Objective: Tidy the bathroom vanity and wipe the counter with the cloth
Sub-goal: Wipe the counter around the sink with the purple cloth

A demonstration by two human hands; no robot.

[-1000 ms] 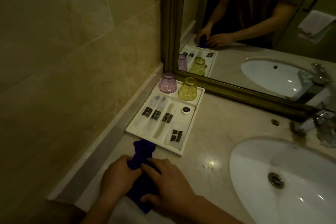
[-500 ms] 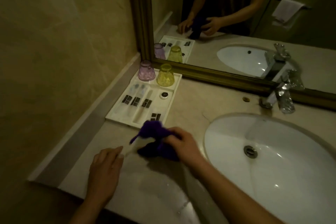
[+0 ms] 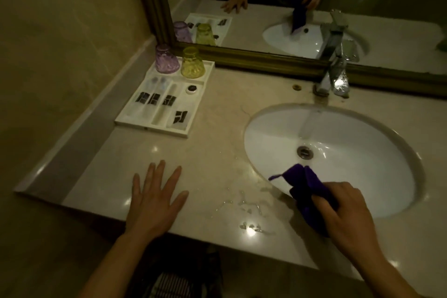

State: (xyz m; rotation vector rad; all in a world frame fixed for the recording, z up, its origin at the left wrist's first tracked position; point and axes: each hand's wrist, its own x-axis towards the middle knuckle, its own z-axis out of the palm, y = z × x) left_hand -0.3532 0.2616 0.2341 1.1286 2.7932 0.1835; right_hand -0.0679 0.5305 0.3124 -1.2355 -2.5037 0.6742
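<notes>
The right hand (image 3: pixel 348 210) grips the bunched purple fabric cloth (image 3: pixel 306 189) over the near rim of the white oval sink (image 3: pixel 358 128). Water droplets (image 3: pixel 244 205) on the beige stone counter (image 3: pixel 212 128) lie just left of the cloth. The left hand (image 3: pixel 154 198) rests flat on the counter, fingers spread.

1. The right hand (image 3: pixel 348 210) now grips the purple cloth (image 3: pixel 307 189) alone, no longer near the tray (image 3: pixel 120 120) but to the right, at the near rim of the sink (image 3: pixel 362 133).
2. The left hand (image 3: pixel 154 198) is off the cloth and lies flat on the counter (image 3: pixel 217 147), fingers spread, well apart from it.
</notes>
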